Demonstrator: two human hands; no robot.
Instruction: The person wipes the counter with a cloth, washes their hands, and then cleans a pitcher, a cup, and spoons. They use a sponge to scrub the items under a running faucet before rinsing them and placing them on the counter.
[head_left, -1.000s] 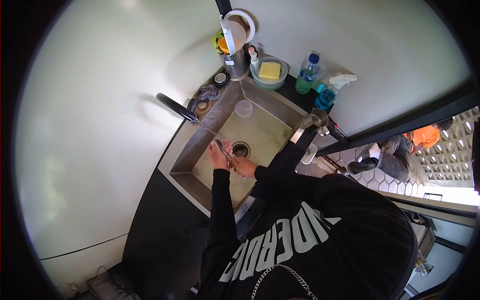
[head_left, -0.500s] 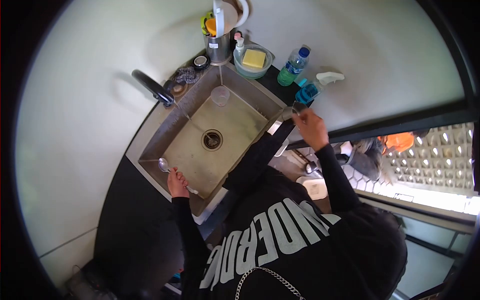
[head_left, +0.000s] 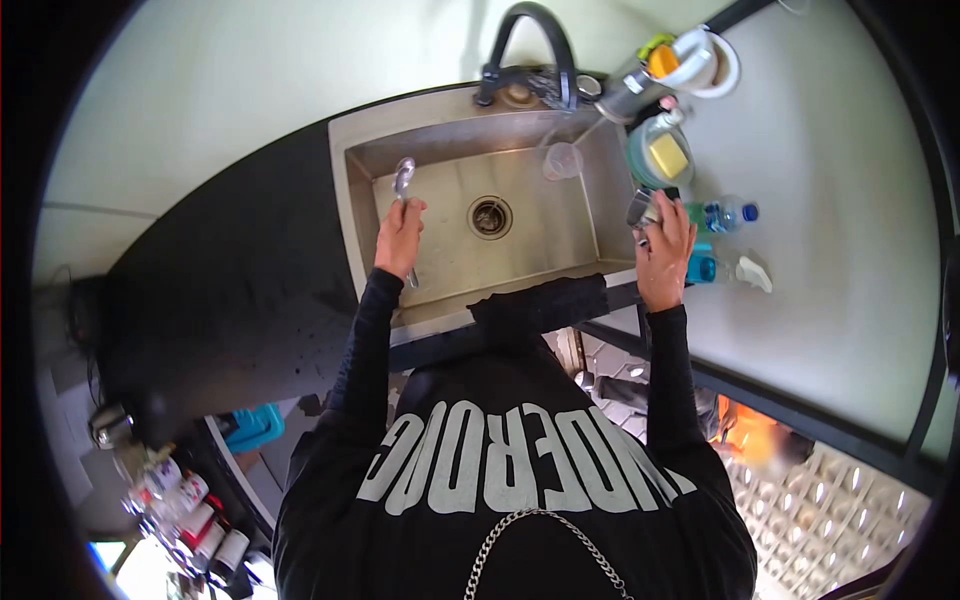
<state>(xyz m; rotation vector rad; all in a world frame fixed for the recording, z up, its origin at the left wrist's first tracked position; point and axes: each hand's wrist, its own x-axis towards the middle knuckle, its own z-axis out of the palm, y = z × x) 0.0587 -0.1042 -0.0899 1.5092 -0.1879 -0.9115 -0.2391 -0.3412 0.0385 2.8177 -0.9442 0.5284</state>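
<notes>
My left hand (head_left: 400, 238) grips a metal spoon (head_left: 403, 178) over the left part of the steel sink (head_left: 345, 165), bowl end pointing toward the far wall. My right hand (head_left: 667, 250) is closed around a small metal cup (head_left: 640, 207) on the black counter at the sink's right rim. A clear plastic cup (head_left: 562, 160) stands in the sink's far right corner, and the drain (head_left: 490, 217) lies between my hands. No water stream shows under the black faucet (head_left: 530, 45).
Right of the sink stand a bowl with a yellow sponge (head_left: 668, 155), a green bottle (head_left: 722, 215), a blue spray bottle (head_left: 715, 268) and a steel utensil holder (head_left: 640, 85). The black counter (head_left: 220, 290) stretches left. Another person in orange (head_left: 755, 435) is below right.
The view has swung round so the sink now sits ahead of me. My left hand carried the spoon from the sink's near edge over the basin. My right hand closed on the metal cup.
</notes>
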